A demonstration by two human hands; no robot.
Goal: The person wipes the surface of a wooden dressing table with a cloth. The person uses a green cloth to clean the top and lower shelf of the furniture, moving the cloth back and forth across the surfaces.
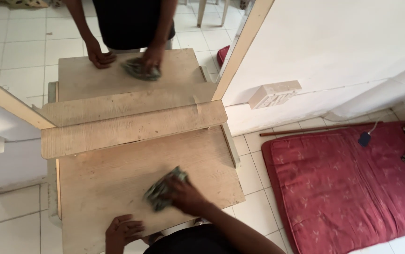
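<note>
Fingers of my right hand (187,195) are bunched down over a crumpled greenish cloth (161,190), pressing it flat onto the wooden tabletop (113,176); whether any fingertip pinches a fold I can't tell, the hand is blurred. Cloth sticks out to the left and slightly up from under the fingers, so its long axis runs on a diagonal, lower-left to upper-right, roughly in line with my forearm coming in from the lower right. My left hand (123,231) sits at the near edge of the top, fingers curled over the edge, gripping nothing else, just below and left of the cloth; right hand is the one on it, left is near but apart. Past the cloth a raised wooden ledge (132,128) crosses the top left to right, and behind it stands a mirror (132,70) in a pale wood frame; hands, cloth and a dark-shirted torso repeat in it as a reflection, not a second person. On the white wall to the right, a rectangular cream switch or socket box (274,93), tilted in view, no readable marking. Floor right: a red patterned mattress (348,188) with a small dark blue tag-like item (364,138) on a white cord, and a thin brown stick (315,129) just beyond its far edge.
</note>
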